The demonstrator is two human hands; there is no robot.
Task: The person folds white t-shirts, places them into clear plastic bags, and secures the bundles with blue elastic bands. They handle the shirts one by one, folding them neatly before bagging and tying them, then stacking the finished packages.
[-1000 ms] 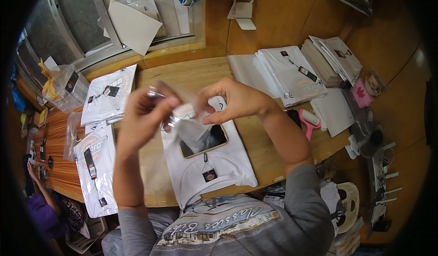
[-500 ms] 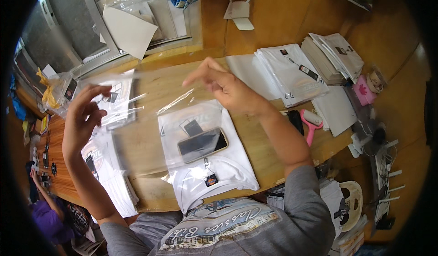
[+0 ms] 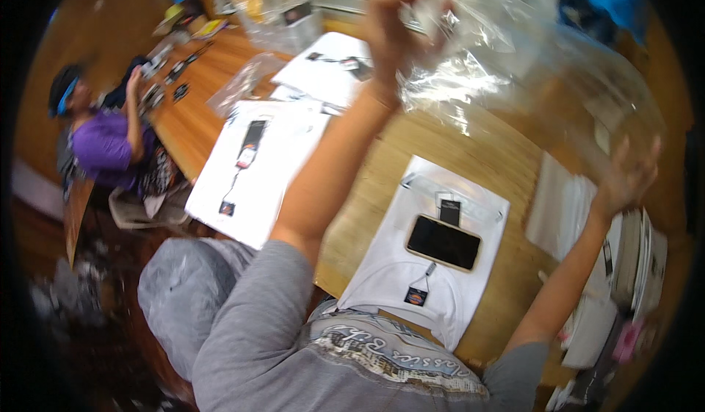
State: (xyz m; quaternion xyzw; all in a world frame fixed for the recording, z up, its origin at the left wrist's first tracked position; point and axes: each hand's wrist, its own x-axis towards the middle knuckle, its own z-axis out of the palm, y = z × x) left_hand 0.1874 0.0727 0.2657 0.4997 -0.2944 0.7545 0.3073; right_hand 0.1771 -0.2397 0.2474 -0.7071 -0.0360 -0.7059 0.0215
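Plastic bag [image 3: 470, 74], clear and raised: left hand [image 3: 400, 30] blurred, part-curled, at one side; right hand [image 3: 628, 175] opposite, fingers apart; either's grip unclear.

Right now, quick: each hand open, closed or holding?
Left hand: at the clear plastic bag; too blurred to tell its grip.
Right hand: by the bag's right side; blurred, grip cannot be told.

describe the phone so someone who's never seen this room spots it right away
On the pale wooden table, look right of centre for the folded white shirt lying by itself. The phone rests on it, between a black label and a small square tag. Unlike both, it is a wide, glossy black rectangle with rounded corners and a pale rim.
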